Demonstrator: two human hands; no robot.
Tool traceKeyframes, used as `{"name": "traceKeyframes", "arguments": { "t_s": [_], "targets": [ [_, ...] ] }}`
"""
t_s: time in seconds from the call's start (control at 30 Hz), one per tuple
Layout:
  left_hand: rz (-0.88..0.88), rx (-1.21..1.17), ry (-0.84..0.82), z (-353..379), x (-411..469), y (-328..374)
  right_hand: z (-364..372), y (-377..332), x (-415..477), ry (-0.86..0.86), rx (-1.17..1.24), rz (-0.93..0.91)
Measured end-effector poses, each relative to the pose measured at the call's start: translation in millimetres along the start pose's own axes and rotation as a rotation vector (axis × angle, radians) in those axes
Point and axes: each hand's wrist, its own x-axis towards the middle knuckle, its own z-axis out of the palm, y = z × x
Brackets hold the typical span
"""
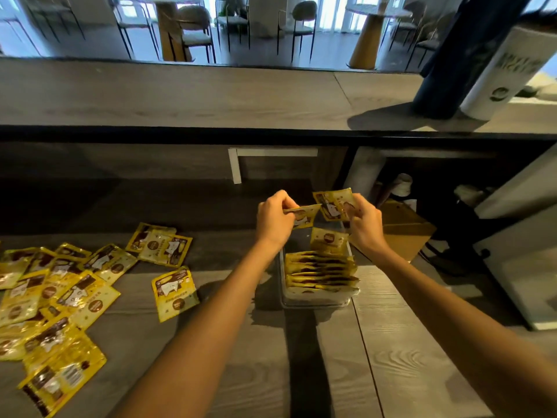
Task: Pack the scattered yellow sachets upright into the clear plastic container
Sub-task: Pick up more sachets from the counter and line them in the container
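Head view, left grip (275,220) and right grip (363,223) each pinching a sachet (304,215) above container (316,300)

You're facing a grey wood-grain counter (407,357), and everything else sits beyond it. A raised ledge (180,95) runs across above its far edge. On the ledge's right end stand a dark blue cylinder (446,64) and a white printed tube (497,73) (touching, it seems). A cardboard box (404,230) sits under that end. Chairs (193,28) and round tables (373,22) lie beyond the ledge.
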Motion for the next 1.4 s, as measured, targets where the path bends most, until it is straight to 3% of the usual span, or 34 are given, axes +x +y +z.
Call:
{"name": "traceKeyframes", "arguments": {
  "t_s": [0.37,0.73,0.9,1.07,1.4],
  "targets": [
    [-0.032,-0.021,0.003,37,10,-7,2,29,8,-0.054,-0.165,0.054],
    [-0.103,0.106,-0.358,42,7,-30,-2,38,7,-0.234,-0.323,0.021],
    [-0.126,0.316,-0.575,37,8,-40,0,32,3,-0.515,-0.395,-0.068],
    [-0.138,0.450,-0.703,35,10,-43,4,34,-3,-0.725,-0.468,-0.025],
    [-0.091,0.525,-0.707,38,7,-46,0,41,-6,-0.743,-0.465,-0.043]
  ]
}}
